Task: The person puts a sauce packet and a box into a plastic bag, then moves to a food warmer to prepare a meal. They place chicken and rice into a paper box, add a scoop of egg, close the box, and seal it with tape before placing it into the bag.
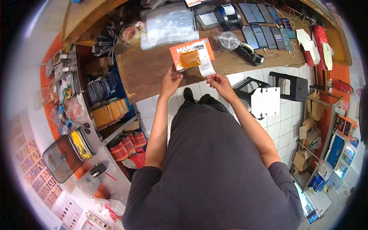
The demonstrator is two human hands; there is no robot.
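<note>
Near the front edge of the wooden table (143, 69) is an orange and white box (207, 48) with a smaller amber-coloured packet (189, 59) on it. My left hand (171, 81) is at the box's lower left corner, its fingers closed around that corner, the fingertips partly hidden. A printed white paper slip (206, 68) hangs over the box's right side, its lower end curled. My right hand (220, 85) pinches the lower end of the slip between thumb and fingers.
Clear plastic bags (168, 28), a tape roll (132, 33), a label printer (230, 19), a tape dispenser (249, 53) and several phones (258, 36) lie along the table. Black stools (289, 86) stand at the right. Shelves with packets (109, 113) stand at the left.
</note>
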